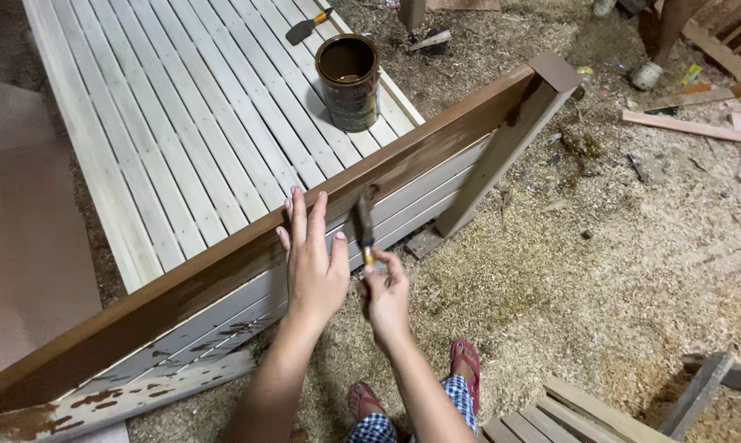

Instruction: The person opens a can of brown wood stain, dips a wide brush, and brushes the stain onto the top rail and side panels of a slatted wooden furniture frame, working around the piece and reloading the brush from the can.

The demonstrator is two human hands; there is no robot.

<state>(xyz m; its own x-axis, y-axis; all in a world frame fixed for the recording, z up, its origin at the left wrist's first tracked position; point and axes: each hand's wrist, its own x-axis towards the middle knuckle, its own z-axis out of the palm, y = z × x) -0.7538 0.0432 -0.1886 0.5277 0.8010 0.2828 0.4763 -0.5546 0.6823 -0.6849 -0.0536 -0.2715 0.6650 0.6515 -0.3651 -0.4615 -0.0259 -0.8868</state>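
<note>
Sawdust floor (pixel 616 271) surrounds a brown-stained rail (pixel 223 262). Left hand (pixel 313 262) rests flat, fingers spread, on it. Right hand (pixel 384 299) grips a brush (pixel 362 223), tin (pixel 347 82) at twelve o'clock.

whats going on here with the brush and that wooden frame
A person is brushing dark brown stain onto a wooden frame that stands on edge on a sawdust floor. The right hand holds a brush with its bristles at the top rail, and the left hand lies flat against the rail beside it. The top rail and end post look brown; the slats below are mostly pale. An open can sits on a pale slatted panel behind the frame.
</note>
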